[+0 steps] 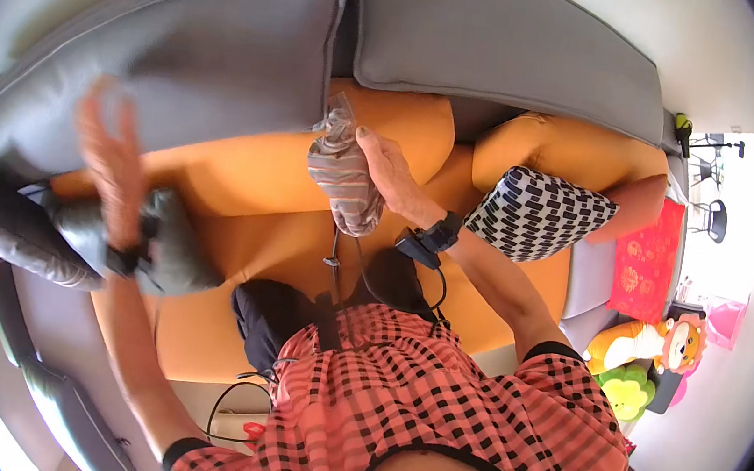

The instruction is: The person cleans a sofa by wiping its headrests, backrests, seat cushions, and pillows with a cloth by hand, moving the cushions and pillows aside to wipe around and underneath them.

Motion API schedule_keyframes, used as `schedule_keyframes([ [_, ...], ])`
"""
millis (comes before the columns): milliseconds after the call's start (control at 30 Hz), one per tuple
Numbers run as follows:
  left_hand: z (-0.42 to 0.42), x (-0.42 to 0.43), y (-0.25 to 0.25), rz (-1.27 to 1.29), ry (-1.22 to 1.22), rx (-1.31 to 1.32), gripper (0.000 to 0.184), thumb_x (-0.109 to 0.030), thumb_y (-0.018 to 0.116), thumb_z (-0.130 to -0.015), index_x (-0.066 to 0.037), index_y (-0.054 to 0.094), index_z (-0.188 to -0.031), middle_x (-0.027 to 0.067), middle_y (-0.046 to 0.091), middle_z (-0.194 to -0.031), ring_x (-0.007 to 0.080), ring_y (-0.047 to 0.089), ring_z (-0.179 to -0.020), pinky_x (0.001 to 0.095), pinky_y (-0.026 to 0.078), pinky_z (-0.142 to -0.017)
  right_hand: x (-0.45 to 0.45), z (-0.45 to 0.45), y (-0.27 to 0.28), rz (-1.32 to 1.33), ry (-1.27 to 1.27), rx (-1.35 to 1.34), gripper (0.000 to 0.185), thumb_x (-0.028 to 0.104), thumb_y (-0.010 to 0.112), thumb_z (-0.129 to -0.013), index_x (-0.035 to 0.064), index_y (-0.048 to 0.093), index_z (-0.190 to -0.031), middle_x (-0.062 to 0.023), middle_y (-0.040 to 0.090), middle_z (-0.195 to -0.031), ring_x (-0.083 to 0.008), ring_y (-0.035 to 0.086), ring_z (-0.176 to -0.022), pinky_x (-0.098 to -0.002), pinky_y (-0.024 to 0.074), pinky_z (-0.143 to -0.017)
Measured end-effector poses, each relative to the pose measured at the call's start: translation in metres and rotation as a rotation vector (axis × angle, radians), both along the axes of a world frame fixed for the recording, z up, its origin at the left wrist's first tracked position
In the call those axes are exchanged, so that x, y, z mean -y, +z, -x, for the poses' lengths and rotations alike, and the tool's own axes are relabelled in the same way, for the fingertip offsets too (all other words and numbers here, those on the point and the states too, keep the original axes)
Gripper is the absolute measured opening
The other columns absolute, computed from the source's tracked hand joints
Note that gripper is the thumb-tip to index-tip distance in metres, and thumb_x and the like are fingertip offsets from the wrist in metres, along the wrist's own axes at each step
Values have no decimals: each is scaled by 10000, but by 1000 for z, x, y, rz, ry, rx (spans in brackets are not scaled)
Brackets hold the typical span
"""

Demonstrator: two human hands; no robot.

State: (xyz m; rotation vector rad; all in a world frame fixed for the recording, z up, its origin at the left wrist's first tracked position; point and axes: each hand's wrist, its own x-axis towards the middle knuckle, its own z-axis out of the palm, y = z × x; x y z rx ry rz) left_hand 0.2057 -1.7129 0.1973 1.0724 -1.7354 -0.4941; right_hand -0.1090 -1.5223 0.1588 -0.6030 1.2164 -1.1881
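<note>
My left hand (112, 156) is raised at the left, above the grey sofa back, its fingers spread and blurred by motion, with nothing in it. Near the middle, my right hand (391, 173) grips the side of a grey-and-brown striped cloth bundle (344, 180). The bundle hangs over the orange sofa seat (273, 242). A bit of clear plastic (340, 111) shows at its top end. Both wrists wear dark straps, and a small black device with a cable sits by my right wrist.
Large grey back cushions (513, 45) line the sofa. A black-and-white patterned pillow (539, 215) lies right of my right hand, near a red cloth (646, 264) and a lion plush toy (646, 347). Grey-green pillows (178, 244) lie at the left. Cables hang near my lap.
</note>
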Motion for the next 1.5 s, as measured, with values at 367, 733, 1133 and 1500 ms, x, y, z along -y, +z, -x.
schedule_keyframes([
  [367,66,-159,-106,-1172,-322,-328,519,-315,637,-890,-36,464,-1292,121,608,-1035,146,569,-902,340,463,-809,-2,-29,-13,149,-181,-222,154,73,557,-947,1,612,-1072,-1,607,-903,-56,551,-803,-228,479,-706],
  [733,85,-173,-76,-740,-421,-411,497,-179,670,-848,-47,514,-1301,130,578,-1198,267,558,-1105,380,468,-944,3,-72,71,444,266,-314,237,120,530,-942,40,560,-1163,-90,641,-933,-164,585,-687,-297,492,-600],
  [1133,-87,-117,-14,-503,229,-519,489,-167,664,-823,-43,519,-1273,153,540,-1227,307,521,-1119,423,431,-955,27,37,-32,594,1,-1333,181,45,553,-872,64,629,-1035,-111,594,-846,-261,573,-717,-373,466,-642],
  [1500,-220,167,41,129,645,-16,482,-156,659,-800,-38,524,-1247,174,505,-1253,344,487,-1132,462,397,-965,54,36,-92,306,-296,-1507,90,139,547,-854,116,598,-924,-116,635,-951,-345,621,-829,-460,494,-673],
])
